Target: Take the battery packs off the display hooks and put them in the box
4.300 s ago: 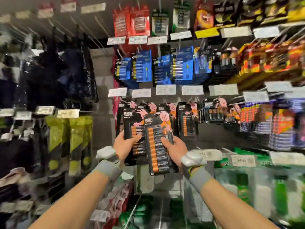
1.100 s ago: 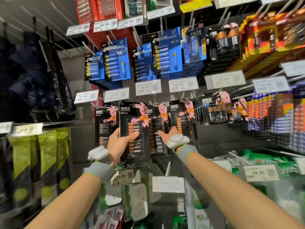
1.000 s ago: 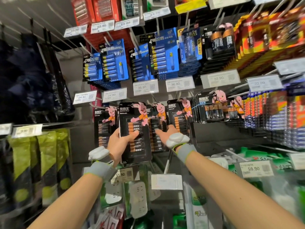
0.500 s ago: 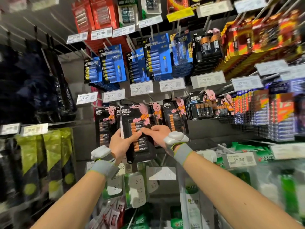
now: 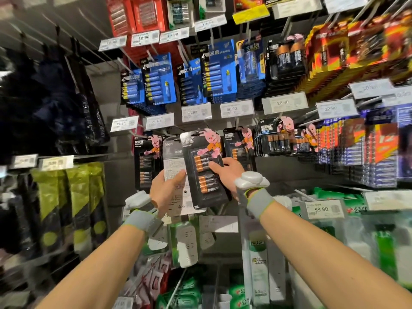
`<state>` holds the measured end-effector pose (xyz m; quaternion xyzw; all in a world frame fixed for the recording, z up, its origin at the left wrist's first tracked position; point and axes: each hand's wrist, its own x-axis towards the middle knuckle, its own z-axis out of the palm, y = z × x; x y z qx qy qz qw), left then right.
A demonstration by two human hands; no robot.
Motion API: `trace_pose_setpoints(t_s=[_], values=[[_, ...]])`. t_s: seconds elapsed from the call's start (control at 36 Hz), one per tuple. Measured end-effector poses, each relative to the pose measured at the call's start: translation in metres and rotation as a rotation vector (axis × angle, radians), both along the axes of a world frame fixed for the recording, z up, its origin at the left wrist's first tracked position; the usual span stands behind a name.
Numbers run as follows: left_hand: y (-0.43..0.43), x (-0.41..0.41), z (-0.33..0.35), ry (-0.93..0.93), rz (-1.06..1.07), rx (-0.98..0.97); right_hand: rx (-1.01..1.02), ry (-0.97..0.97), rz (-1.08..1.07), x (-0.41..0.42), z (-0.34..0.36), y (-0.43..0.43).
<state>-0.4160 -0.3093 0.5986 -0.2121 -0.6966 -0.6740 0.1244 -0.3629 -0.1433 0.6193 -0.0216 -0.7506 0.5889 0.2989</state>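
- Grey-backed battery pack (image 5: 175, 172) is showing its printed reverse — left hand (image 5: 163, 192) is gripping it.
- Black Duracell pack (image 5: 204, 172), pink bunny atop, is overlapping it — right hand (image 5: 227, 175) is clasping it, before the hanging packs (image 5: 239, 146).
- Price tag (image 5: 321, 209) is reading 59.90.
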Motion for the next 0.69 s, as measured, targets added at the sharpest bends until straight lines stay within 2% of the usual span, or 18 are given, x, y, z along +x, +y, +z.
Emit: trace_pose_setpoints(t_s=[0.22,0.69], values=[[-0.01,0.002,0.002,0.013,0.042,0.007,-0.003,-0.009,-0.002,-0.004,-0.001,-0.006],[-0.078,0.007,-0.016,-0.001,0.273,-0.035,0.063,-0.042,0.058,-0.011,-0.014,-0.054]])
